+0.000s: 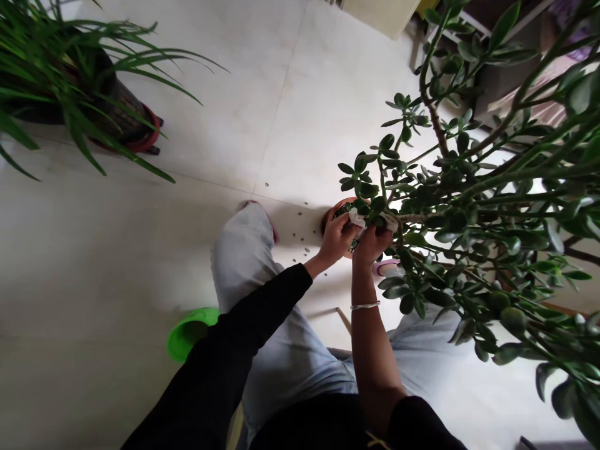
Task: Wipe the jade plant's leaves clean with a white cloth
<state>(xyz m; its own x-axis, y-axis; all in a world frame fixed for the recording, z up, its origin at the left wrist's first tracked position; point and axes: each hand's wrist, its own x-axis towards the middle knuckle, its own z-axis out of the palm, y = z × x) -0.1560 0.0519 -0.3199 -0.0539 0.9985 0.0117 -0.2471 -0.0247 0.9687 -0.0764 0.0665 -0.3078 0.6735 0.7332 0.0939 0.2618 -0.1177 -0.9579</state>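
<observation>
A big jade plant (462,222) with thick green leaves spreads over the right side, its stems reaching low above a terracotta-coloured pot (338,207). Over that pot, my left hand (336,239) pinches a crumpled white tissue (357,219) close to some leaves. Just to its right, my right hand (371,245) is closed against the leaves, with white tissue (390,222) showing at its fingers. What lies under the fingertips is partly hidden. Small green plants show in the pot below my hands.
Small dark bits (301,239) are scattered on the pale tiled floor (225,119) left of the pot. A bright green basin (174,340) stands by my left leg. Another long-leaved potted plant (124,115) is at the upper left, and a shelf (506,37) at the upper right.
</observation>
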